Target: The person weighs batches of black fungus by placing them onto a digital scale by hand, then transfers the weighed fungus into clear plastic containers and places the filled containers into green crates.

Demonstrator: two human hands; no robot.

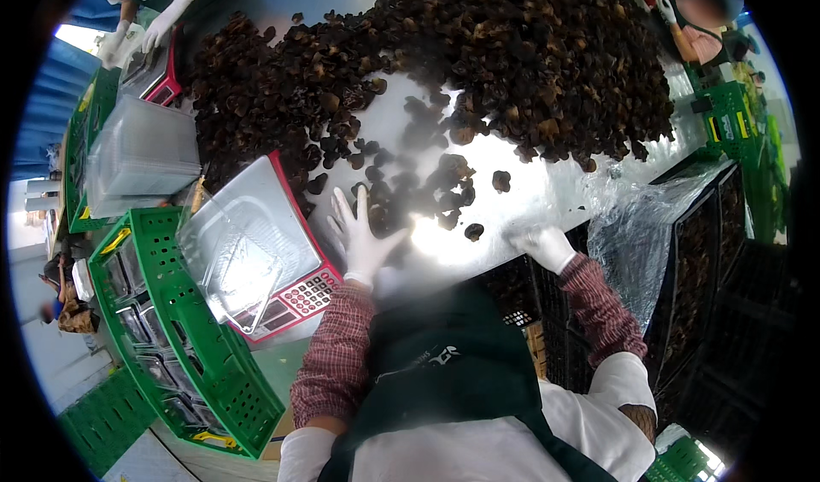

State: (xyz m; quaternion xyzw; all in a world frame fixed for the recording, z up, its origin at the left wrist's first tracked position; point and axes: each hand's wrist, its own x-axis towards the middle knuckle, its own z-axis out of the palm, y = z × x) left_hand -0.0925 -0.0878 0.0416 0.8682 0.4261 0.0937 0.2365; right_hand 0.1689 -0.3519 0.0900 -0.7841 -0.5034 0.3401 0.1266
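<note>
My left hand point(365, 235), in a white glove, is spread with its fingers apart beside loose dark wood ear mushrooms point(384, 206); nothing shows in its grasp. Toward the table's near edge lies my right hand point(544, 244), gloved too, back up; its fingertips blur into glare, so its grip cannot be told. Between the hands are a few single mushroom pieces point(474, 231) on the shiny metal table point(493, 261). A red-rimmed digital scale point(312, 290) stands left of my left hand, with a clear plastic tray point(246, 283) on its plate. A large mushroom heap point(551, 53) covers the far side.
A green crate point(192, 328) with clear packs stands at the left, below stacked clear containers point(150, 142). Black crates point(679, 270) with plastic film point(631, 238) are at the right. One co-worker's gloved hand point(168, 21) is over another scale point(163, 88); another co-worker point(698, 37) stands far right.
</note>
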